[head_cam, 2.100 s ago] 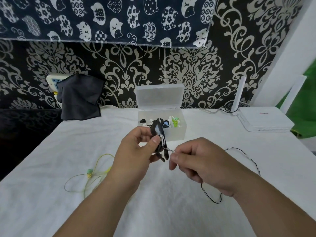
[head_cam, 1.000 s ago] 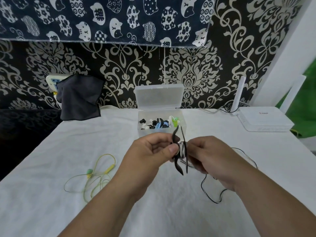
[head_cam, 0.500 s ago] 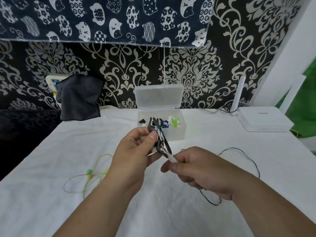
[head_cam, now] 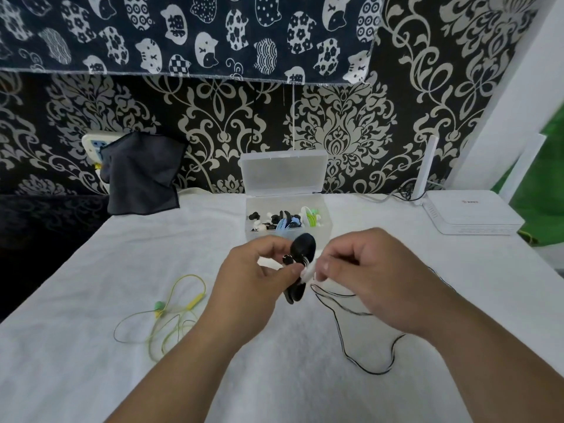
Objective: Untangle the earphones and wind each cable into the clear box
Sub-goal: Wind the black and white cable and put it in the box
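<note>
Looking down past the person's arms, I see a clear plastic box with its lid tipped up. It stands at the far side of the white-covered bench. Inside it lie some wound-up earphones: black, blue, green and white ones.

Just in front of the box, up in the air, the two hands meet. The left hand holds a pair of black earphones with big flat hooks. Its fingers are curled and clamped on them, thumb on top. The right hand is right beside it. Its fingers are curled together and pinch a small white bit at the bundle. I think this is part of the cable, but it is too small to be sure. A thin black cable comes out from under the right hand. It lies in a loose loop on the bench, nearer the person than the box and a bit to the right.

Left of the box and nearer the person, a set of yellow-green earphones lies in a loose mess on the bench. No hand touches it. Further left of the box, a dark grey cloth hangs by the wall. Well to the right of the box sits a flat white router.

I'd say the step in hand is winding the black cable round the black earphones. A few turns look done and a long piece is left. Next, the right hand needs to take the cable round the bundle and keep it snug. The left hand must hold tight so the turns do not slip off. After that the bundle can go in the box, and the yellow-green set is waiting.
</note>
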